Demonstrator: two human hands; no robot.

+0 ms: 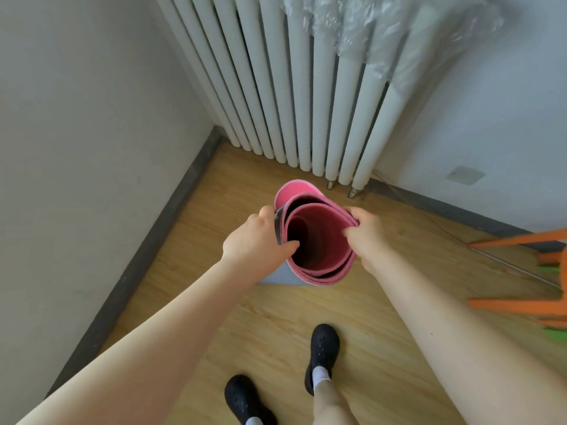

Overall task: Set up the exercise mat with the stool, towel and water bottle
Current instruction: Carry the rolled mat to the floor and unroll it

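Note:
A rolled exercise mat (319,237), pink inside and grey outside, stands upright on the wooden floor in the room's corner; I look down into its open top. My left hand (254,237) grips the roll's left rim, thumb inside. My right hand (365,237) pinches the right rim. At the right edge, orange legs with green feet of a stool (521,305) show partly. No towel or water bottle is in view.
A white column radiator (306,96) partly covered in plastic film stands just behind the mat. Walls with dark skirting close the left and back. My feet in black shoes (323,348) stand on the floor (190,240) below the mat.

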